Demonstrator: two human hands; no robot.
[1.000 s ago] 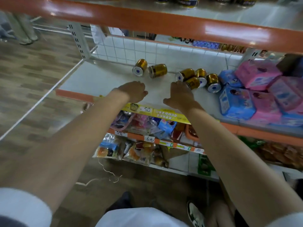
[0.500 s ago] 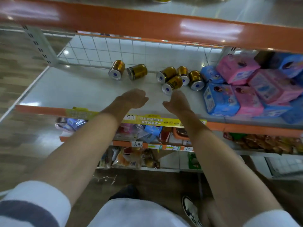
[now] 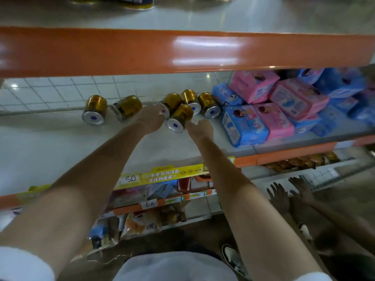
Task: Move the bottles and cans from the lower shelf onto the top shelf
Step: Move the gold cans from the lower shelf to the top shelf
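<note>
Several gold cans lie on their sides on the white lower shelf [image 3: 60, 142]. Two of them [image 3: 94, 109] are apart at the left, and the others form a cluster [image 3: 209, 104] in the middle. My left hand [image 3: 151, 118] reaches to the cluster's left side, its fingertips at a rear can [image 3: 173, 101]. My right hand [image 3: 199, 128] is just right of the nearest can [image 3: 179, 118], fingers extended beside it. Neither hand holds anything. The top shelf [image 3: 203, 17] sits above its orange front edge [image 3: 182, 51], with can bottoms [image 3: 140, 2] at the frame's top.
Pink and blue packs [image 3: 280, 110] are piled on the lower shelf right of the cans. A white wire grid [image 3: 60, 88] backs the shelf. Yellow price labels [image 3: 162, 175] hang on its front edge, with snack bags [image 3: 142, 224] on shelves below. Dark arm shadows [image 3: 284, 197] fall at lower right.
Both hands have moved forward across the lower shelf, from near its front edge up to the middle cluster of cans. The view has shifted closer under the top shelf.
</note>
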